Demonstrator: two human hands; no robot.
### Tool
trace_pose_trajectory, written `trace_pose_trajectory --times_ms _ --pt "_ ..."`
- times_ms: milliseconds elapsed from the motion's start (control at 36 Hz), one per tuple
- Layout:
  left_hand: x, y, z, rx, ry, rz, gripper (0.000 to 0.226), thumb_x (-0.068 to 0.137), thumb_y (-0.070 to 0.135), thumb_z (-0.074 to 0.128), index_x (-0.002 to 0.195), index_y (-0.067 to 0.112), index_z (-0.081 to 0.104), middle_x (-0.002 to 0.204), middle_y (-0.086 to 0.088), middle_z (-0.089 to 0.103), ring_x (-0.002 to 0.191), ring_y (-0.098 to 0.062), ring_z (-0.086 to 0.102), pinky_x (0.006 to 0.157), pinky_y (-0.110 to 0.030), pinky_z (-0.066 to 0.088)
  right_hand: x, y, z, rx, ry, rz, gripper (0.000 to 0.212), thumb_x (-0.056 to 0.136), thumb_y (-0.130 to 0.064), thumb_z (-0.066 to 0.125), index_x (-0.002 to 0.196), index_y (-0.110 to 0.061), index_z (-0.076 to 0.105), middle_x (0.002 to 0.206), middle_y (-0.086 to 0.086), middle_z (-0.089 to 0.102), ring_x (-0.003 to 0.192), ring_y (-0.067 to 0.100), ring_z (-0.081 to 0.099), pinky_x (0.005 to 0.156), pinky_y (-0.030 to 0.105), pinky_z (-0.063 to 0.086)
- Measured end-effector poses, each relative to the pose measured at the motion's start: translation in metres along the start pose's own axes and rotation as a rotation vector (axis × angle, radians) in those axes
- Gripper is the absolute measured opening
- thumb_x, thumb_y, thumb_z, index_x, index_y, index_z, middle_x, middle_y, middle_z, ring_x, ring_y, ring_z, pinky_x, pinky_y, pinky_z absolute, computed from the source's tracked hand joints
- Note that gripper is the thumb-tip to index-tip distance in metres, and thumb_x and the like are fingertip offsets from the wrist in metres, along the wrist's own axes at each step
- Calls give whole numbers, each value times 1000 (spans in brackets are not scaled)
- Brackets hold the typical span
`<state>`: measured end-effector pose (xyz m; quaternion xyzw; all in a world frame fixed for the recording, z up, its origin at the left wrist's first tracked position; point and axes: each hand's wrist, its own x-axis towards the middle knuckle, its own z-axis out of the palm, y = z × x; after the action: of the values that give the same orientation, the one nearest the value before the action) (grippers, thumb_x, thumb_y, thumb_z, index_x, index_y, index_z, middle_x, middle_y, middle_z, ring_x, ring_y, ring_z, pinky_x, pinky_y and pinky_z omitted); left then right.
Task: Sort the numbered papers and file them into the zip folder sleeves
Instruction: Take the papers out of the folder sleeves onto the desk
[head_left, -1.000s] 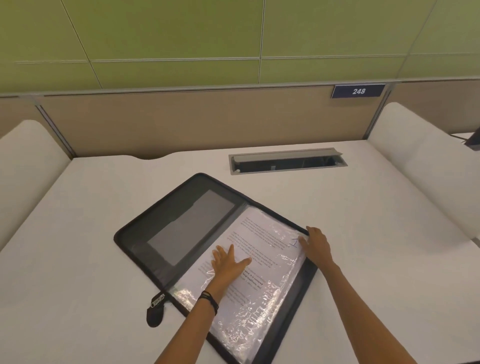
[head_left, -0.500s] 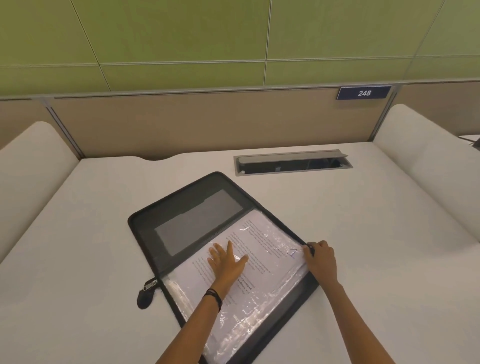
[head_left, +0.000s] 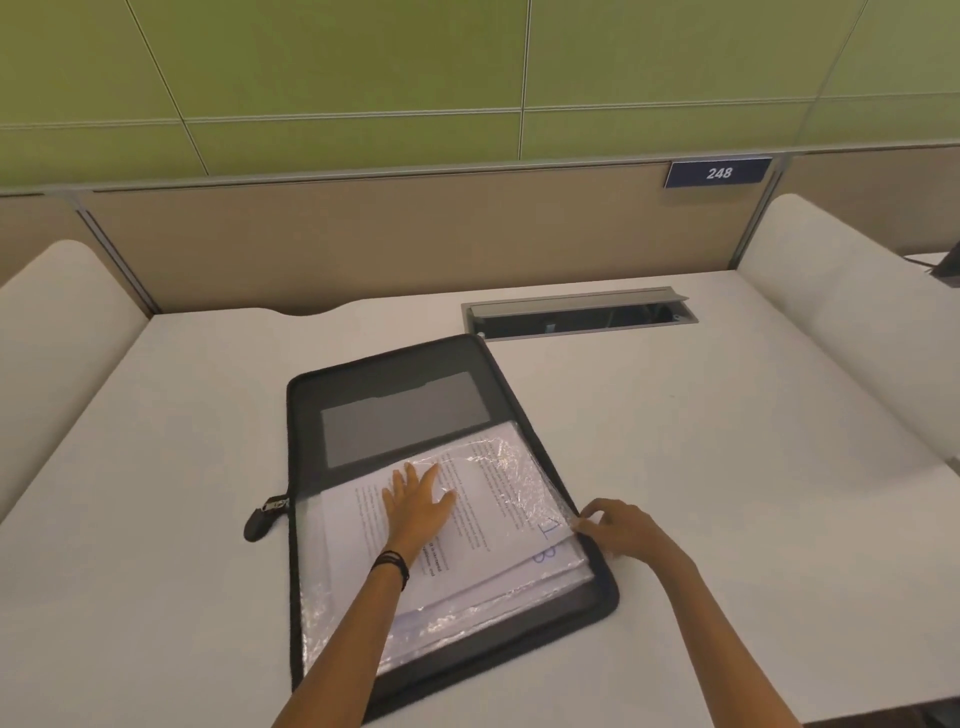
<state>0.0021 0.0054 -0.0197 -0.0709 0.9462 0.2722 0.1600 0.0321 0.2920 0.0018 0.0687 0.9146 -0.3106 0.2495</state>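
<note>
A black zip folder lies open on the white desk. Its near half holds clear plastic sleeves with printed, hand-numbered papers in them. My left hand rests flat on the top sheet, fingers spread. At the sleeves' right edge, my right hand pinches a sleeve corner beside the blue handwritten numbers. The folder's zip pull hangs off its left side onto the desk.
A metal cable hatch is set into the desk behind the folder. Padded white dividers flank the desk on both sides, and a beige back panel carries a "248" sign.
The folder has turned clockwise and now lies more square to me. My right hand slid down the sleeves' right edge to the corner. My left hand stays flat on the papers.
</note>
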Motion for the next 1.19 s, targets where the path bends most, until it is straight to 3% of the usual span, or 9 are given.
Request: trace_pose_trajectory --times_ms 111,278,444,583,694,750,972,1111,1194 --pt "-4 -6 4 37 74 19 59 98 43 41 149 25 17 159 -8 -2 146 -29 -7 115 -46 -8 -3 -3 5 25 -79 -12 30 86 -47 60 100 -21 56 93 3 61 76 16 59 67 22 51" --pt "-14 -12 14 32 164 32 58 97 46 40 148 26 21 159 -7 -2 146 -29 -8 114 -48 -10 -11 -13 6 12 -204 6 28 87 -42 60 102 -19 54 97 4 61 80 16 60 60 17 48" --pt "-27 -12 26 -38 274 51 76 80 56 25 147 20 27 158 -10 2 145 -33 -6 111 -47 -18 -14 -18 10 20 -292 5 27 89 -38 60 103 -16 52 115 12 61 85 17 62 68 19 53" --pt "-31 0 45 -22 274 176 63 94 53 33 148 21 25 157 0 -2 144 -21 -12 111 -40 -20 -18 -24 14 6 -351 -25 21 90 -29 60 103 -13 55 106 12 66 79 16 65 79 25 54" --pt "-35 23 54 -61 267 295 100 71 84 -9 149 26 12 150 8 -12 140 -13 -18 108 -30 -23 -22 -26 13 65 -373 -3 12 92 -24 56 99 -14 58 74 -6 71 75 11 68 80 23 55" --pt "-35 33 56 -99 248 332 99 65 86 -14 145 28 -1 149 8 -16 137 -11 -20 107 -27 -24 -26 -26 9 112 -383 -5 14 94 -22 51 99 -14 61 65 -11 69 73 7 68 72 17 53" --pt "-24 32 67 -27 191 320 109 60 86 -22 142 16 -12 146 4 -20 140 -16 -17 105 -26 -24 -17 -27 21 408 -1 -146 21 96 -10 44 101 -16 63 84 1 71 73 10 69 65 14 50" --pt "-19 21 77 -45 211 320 62 90 68 2 143 44 -20 152 -2 14 139 -24 10 109 -45 -2 -1 -36 43 471 179 -216 14 94 -15 53 102 -14 64 91 -1 67 80 10 66 69 13 52" --pt "-18 20 79 -49 252 328 56 93 64 4 139 49 -24 152 -6 23 137 -23 13 109 -47 4 6 -40 54 468 214 -244 13 93 -15 55 101 -14 65 92 -1 67 79 9 65 75 14 52"
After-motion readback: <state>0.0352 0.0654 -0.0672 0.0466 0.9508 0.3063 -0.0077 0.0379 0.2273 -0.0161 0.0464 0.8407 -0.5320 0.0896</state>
